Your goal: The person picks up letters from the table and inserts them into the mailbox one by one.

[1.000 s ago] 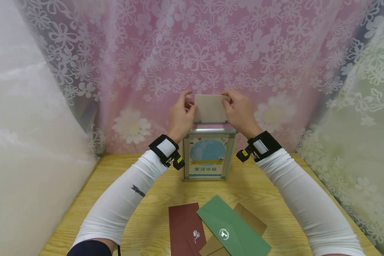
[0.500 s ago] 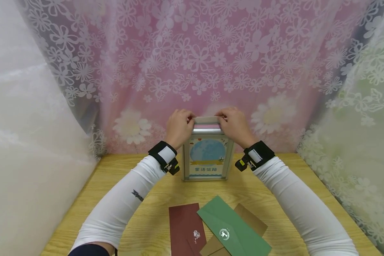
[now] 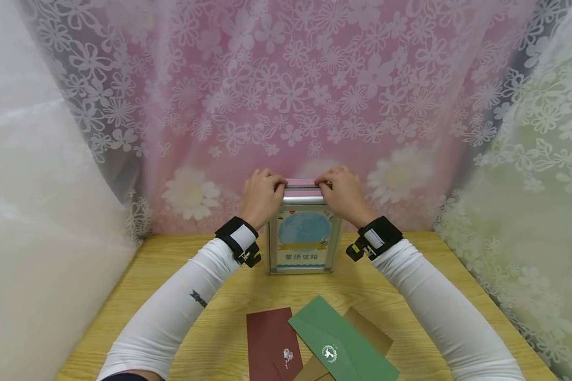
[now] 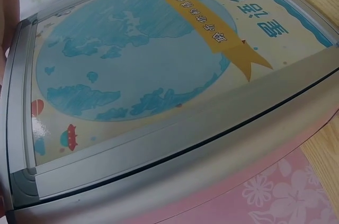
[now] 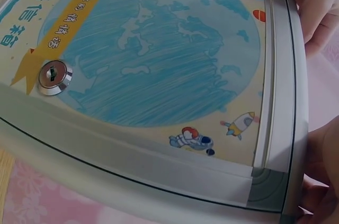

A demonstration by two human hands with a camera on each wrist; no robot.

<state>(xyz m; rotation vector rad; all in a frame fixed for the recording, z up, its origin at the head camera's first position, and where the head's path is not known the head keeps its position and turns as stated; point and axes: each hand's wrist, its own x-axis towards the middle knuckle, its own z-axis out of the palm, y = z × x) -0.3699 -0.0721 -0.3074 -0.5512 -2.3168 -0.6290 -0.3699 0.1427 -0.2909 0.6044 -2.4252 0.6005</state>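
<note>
And here we are at the top of the box (image 3: 304, 233), both hands up there at once: the left hand (image 3: 261, 194) bends its fingers over the box's left end, the right hand (image 3: 343, 193) mirrors it at the right. Thumbs and forefingers come close together up there, but whether they pinch a thin edge or simply press on the box, I can't tell. Between them runs a pink strip (image 3: 301, 193), backed by a dark line (image 3: 301, 187) that may be a slot. The box itself stands upright on the table (image 3: 212, 323), just in front of the curtain (image 3: 291, 79), and it looks stiff, probably hollow and fairly light, tall enough to tip if shoved from the top. That metal frame (image 3: 303, 200) looks smooth, a touch slippery; best hold, I'd say, is both side rails, lower down, off the printed panel and clear of the lock (image 5: 54, 78). Out toward the person, in front of the box, lie the dark red envelope (image 3: 267, 338), the green envelope (image 3: 343, 341) and, partly beneath the green, the brown envelope (image 3: 369, 330). Paper, so light, bendy, easily creased; the green looks topmost, and I'd pinch it by the corner nearest the box, then steady the opposite edge.
</note>
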